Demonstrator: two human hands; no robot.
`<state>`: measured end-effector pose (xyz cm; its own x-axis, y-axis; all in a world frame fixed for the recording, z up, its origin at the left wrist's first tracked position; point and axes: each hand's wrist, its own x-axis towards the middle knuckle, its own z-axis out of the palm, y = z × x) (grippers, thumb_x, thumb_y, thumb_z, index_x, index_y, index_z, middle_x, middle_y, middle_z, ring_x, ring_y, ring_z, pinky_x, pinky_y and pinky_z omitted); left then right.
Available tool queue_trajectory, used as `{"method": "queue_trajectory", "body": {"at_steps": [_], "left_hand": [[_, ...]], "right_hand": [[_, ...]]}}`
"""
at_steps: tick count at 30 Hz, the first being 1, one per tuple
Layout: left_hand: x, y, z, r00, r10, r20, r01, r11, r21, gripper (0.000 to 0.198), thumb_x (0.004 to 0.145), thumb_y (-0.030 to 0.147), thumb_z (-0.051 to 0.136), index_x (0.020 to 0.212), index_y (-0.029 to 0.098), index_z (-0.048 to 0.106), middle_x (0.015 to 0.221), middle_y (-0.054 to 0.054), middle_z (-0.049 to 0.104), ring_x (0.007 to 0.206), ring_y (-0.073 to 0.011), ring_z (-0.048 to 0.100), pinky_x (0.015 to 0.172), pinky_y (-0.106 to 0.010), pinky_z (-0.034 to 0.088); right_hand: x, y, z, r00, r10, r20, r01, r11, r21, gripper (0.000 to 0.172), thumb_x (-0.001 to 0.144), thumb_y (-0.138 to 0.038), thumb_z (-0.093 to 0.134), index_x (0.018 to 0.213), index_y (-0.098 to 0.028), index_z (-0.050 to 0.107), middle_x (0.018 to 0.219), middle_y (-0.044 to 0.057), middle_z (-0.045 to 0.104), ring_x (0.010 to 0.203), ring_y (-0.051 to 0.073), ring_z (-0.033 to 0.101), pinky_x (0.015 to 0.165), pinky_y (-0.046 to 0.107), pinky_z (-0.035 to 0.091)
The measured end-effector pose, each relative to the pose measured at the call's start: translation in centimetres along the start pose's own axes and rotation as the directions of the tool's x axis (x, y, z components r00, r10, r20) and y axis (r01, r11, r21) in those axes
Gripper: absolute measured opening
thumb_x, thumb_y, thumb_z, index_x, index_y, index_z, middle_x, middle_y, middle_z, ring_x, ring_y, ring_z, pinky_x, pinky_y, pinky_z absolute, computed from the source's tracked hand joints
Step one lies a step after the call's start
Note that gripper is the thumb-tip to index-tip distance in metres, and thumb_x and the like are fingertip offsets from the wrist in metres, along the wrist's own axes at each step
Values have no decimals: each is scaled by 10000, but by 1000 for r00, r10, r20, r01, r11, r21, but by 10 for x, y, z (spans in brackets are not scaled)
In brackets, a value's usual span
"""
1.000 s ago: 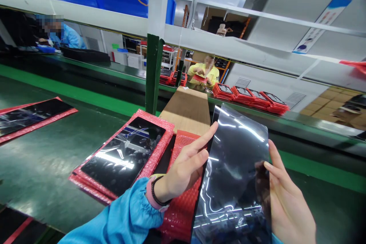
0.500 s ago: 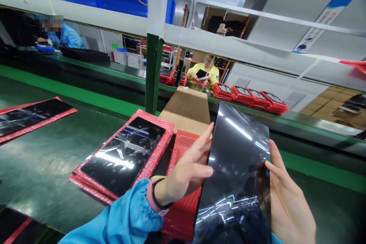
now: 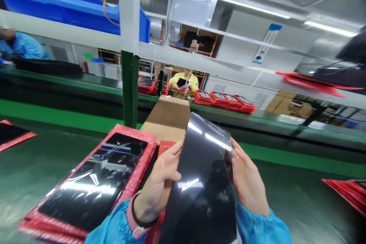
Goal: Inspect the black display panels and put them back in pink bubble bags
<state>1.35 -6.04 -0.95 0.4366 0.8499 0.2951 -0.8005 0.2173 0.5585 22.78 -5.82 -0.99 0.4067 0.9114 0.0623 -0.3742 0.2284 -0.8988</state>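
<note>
A glossy black screen panel (image 3: 204,183) is held up and tilted in front of me, its face reflecting ceiling lights. My left hand (image 3: 161,177) grips its left edge, thumb over the front. My right hand (image 3: 247,177) is closed on the right edge, fingertips near the top corner. What looks like clear film shows along the panel's right side. Left of it, a similar black panel (image 3: 97,179) lies face up on pink bubble-wrap bags (image 3: 137,177). A red bubble bag (image 3: 166,145) is partly hidden behind my left hand.
A cardboard strip (image 3: 167,116) bridges toward the opposite bench, where a person in yellow (image 3: 184,82) handles a dark panel. Red stacks (image 3: 224,101) line that bench. More red bags (image 3: 347,192) lie at right. A green-white post (image 3: 130,91) stands ahead, with a blue bin (image 3: 71,5) above.
The view has swung right, bringing the red bags at right into sight. Both hands still hold the panel, and the right thumb no longer shows on its front.
</note>
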Motion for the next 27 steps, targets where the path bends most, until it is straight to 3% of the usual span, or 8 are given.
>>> {"method": "queue_trajectory", "body": {"at_steps": [3, 5, 10, 14, 19, 24, 27], "left_hand": [[1, 10, -2, 981, -83, -175, 78, 996, -38, 664, 557, 40, 534, 1195, 150, 685, 1214, -73, 698, 1216, -308, 573, 1082, -427, 396], [2, 17, -3, 951, -94, -293, 85, 995, -43, 695, 565, 32, 530, 1238, 151, 657, 1200, -73, 706, 1177, -309, 604, 1061, -428, 426], [5, 35, -7, 878, -33, -477, 4, 998, -61, 866, 606, -24, 504, 1440, 203, 446, 1228, -46, 698, 1136, -276, 640, 1030, -399, 470], [4, 45, -11, 861, 19, -508, -66, 995, -74, 895, 628, -46, 491, 1479, 210, 377, 1256, -48, 684, 1149, -264, 635, 1024, -382, 481], [1, 47, -11, 857, 88, -508, -112, 994, -17, 839, 654, 15, 525, 1460, 219, 416, 1314, -55, 646, 1177, -284, 616, 1031, -398, 480], [3, 47, -8, 806, 23, -592, -63, 997, -48, 881, 639, 7, 500, 1479, 246, 382, 1338, -43, 630, 1215, -285, 589, 1063, -413, 449], [5, 47, -4, 819, 5, -573, -60, 995, -76, 876, 628, 5, 501, 1469, 230, 404, 1326, -47, 638, 1225, -289, 581, 1066, -400, 448]], "right_hand": [[58, -19, -11, 971, -187, -147, 185, 982, -28, 234, 740, -238, 755, 966, -203, 706, 1009, 15, 721, 889, 149, 674, 750, 266, 549], [99, -41, -14, 934, -265, -237, 254, 964, -77, 109, 840, -220, 687, 916, -145, 667, 946, 20, 691, 792, 131, 652, 701, 284, 549], [166, -96, 4, 935, -268, -233, 242, 961, -135, 220, 919, -292, 608, 1090, -153, 613, 1065, 57, 643, 855, 166, 645, 720, 339, 565], [183, -111, 20, 938, -257, -231, 232, 964, -130, 252, 923, -304, 600, 1133, -164, 600, 1108, 66, 633, 884, 176, 643, 739, 353, 566], [188, -112, 22, 925, -241, -294, 206, 968, -144, 278, 923, -314, 598, 1160, -169, 591, 1151, 76, 622, 933, 193, 639, 777, 381, 563], [193, -126, 23, 923, -171, -344, 116, 978, -175, 308, 921, -334, 597, 1185, -177, 585, 1211, 86, 603, 1007, 219, 624, 841, 426, 543], [199, -139, 29, 927, -76, -369, 17, 987, -162, 318, 922, -343, 593, 1196, -183, 580, 1228, 90, 596, 1028, 227, 616, 858, 441, 535]]}}
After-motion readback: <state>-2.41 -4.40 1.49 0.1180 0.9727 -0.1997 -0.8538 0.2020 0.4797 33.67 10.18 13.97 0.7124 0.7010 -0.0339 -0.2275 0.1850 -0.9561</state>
